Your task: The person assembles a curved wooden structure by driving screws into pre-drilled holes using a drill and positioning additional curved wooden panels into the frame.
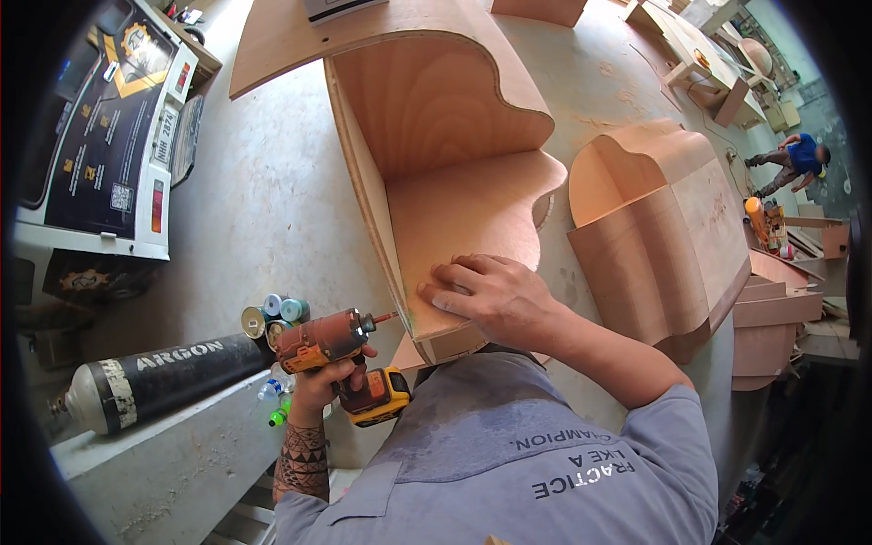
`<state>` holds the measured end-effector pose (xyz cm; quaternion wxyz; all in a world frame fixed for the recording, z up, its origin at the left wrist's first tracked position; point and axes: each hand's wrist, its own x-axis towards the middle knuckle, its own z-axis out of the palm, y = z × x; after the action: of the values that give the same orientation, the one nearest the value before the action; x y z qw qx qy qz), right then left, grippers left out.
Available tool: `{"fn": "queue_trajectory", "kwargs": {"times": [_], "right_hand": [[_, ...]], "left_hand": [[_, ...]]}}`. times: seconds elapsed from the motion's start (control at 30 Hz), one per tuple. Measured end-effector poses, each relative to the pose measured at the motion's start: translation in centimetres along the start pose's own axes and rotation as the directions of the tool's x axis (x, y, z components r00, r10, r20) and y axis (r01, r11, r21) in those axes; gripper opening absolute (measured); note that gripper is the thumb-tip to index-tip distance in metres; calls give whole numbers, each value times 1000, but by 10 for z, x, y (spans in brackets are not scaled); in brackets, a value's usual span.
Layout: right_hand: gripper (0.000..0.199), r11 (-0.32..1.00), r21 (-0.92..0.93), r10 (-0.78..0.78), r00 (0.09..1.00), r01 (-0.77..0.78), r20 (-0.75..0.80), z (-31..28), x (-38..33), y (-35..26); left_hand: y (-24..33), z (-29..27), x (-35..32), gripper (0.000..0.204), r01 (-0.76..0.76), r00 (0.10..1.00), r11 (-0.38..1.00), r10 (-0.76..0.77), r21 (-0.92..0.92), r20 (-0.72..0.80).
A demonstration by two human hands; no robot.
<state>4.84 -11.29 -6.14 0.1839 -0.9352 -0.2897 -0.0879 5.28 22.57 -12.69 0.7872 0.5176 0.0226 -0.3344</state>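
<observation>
My left hand (338, 374) is wrapped round the grip of a cordless impact driver (322, 340), red-brown with a yellow and black battery at its base. Its bit points right, with the tip at or very near the side edge of a plywood piece of furniture (454, 209); contact is hard to make out. That piece has wavy-edged panels joined to a long side board (361, 173). On its near panel rests my right hand (495, 292), open, palm down, fingers slightly bent across the wood near the front corner.
A second curved plywood body (645, 241) stands to the right. At left, a black gas cylinder (182, 374) lies on a ledge beside several cans (275, 313) and bottles. A parked van (109, 136) stands behind them. Far right, a person (795, 163) in blue bends near plywood offcuts (772, 318).
</observation>
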Motion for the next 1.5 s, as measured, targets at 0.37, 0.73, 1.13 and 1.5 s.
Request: {"fn": "queue_trajectory", "kwargs": {"times": [0.37,0.73,1.13,1.5], "right_hand": [[50,958,285,28,1000,-28,4,-50,11,18],[30,998,-26,29,845,-51,-534,-176,287,179],[30,929,-331,196,978,-162,72,-187,379,209],[20,799,-547,190,968,-251,-166,-176,369,205]], "left_hand": [[-14,-10,-20,45,-174,982,985,173,-2,-75],[-70,-48,-97,31,-312,837,950,283,17,-468],[-173,-61,-176,23,-153,622,971,-51,-186,-782],[-168,-41,-183,25,-163,611,972,-34,-167,-791]]}}
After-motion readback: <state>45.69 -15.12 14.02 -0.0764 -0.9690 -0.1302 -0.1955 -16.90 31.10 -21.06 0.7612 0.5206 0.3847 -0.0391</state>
